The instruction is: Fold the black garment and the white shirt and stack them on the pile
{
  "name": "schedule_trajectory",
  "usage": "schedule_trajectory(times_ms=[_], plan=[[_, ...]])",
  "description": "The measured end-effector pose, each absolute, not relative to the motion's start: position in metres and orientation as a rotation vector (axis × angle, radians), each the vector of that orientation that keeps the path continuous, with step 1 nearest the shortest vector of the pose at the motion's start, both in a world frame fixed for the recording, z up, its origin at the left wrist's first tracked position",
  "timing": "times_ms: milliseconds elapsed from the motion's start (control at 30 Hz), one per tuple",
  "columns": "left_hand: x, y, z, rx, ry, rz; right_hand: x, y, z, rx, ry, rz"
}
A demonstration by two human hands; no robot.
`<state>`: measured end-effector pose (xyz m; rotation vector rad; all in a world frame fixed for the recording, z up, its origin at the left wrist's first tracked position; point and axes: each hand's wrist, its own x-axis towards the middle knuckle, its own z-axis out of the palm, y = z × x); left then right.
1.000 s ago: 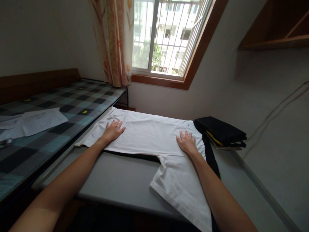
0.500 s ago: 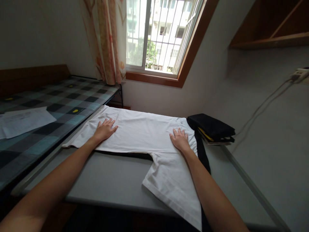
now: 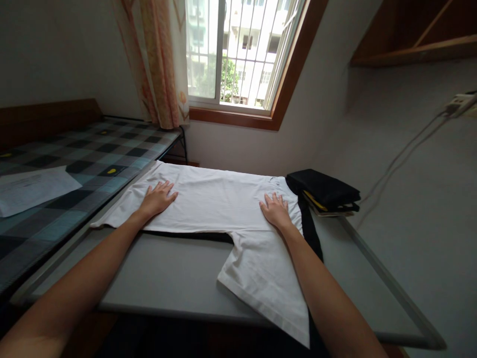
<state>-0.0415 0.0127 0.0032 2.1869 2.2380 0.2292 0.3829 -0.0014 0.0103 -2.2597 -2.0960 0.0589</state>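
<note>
Head view: L-shaped white cloth garment (image 3: 216, 199) lies flat, lightly creased, right edge gathered, under bare left hand (image 3: 156, 199) and bare right hand (image 3: 276, 211), fingers spread

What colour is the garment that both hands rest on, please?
The garment is plain white; it shows best in the head view.

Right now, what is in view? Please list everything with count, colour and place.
Table: one, grey, centre.
Garment: one, white, on table.
Lower cloth: count unclear, black, beneath garment.
Pile: one, mostly black, table's far right.
Mattress: one, grey checked, left.
Paper: at least one, white, on mattress.
Headboard: one, brown, far left.
Window: one, brown frame, far wall.
Curtain: one, cream-orange, beside window.
Shelf: one, brown, upper right.
Socket: one, pale, right wall.
Cable: count unclear, grey, at socket.
Left hand: one, bare, on garment.
Right hand: one, bare, on garment.
</note>
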Motion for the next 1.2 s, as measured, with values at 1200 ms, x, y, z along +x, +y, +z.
schedule_trajectory(times_ms=[1200], plan=[[-0.0449, 0.014, 0.0007, 2.219, 2.233, 0.216, 0.3843, -0.0021, 0.0101, -2.236, -2.076, 0.107]])
